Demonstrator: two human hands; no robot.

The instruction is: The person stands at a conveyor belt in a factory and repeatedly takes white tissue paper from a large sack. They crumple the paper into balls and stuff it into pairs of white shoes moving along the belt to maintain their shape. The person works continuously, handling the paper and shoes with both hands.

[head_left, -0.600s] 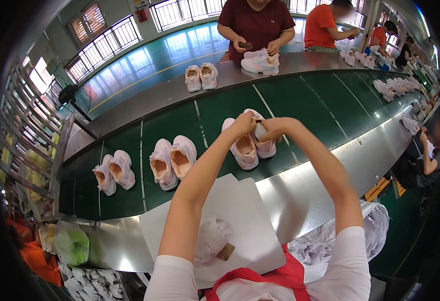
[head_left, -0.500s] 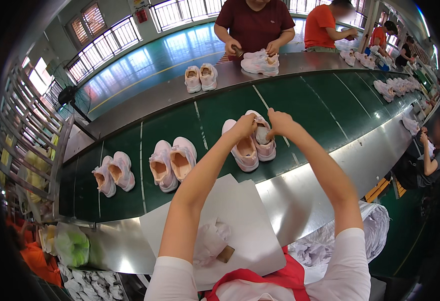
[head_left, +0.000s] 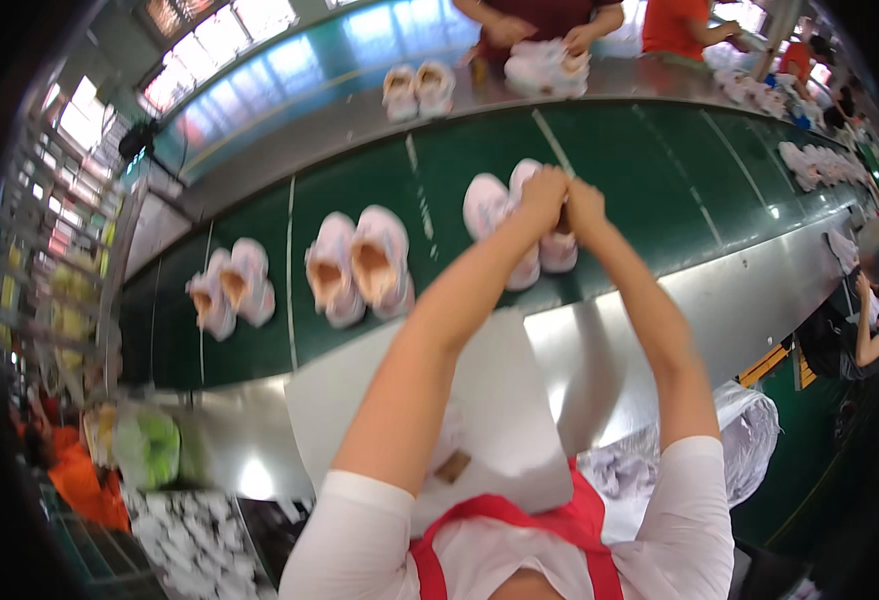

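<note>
White sheet up close, then the green belt with a pair's right shoe on it. Looks midway to me; can't see what's done or left inside. Left hand and right hand bunch over its opening, grip too blurry to tell. Heel near, toe away, long axis tipping slightly left.

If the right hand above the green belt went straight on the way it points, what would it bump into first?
Most likely the left hand, close beside the right hand at the same pale shoe. The two hands may even be touching; blur makes the depth hard to judge.
</note>
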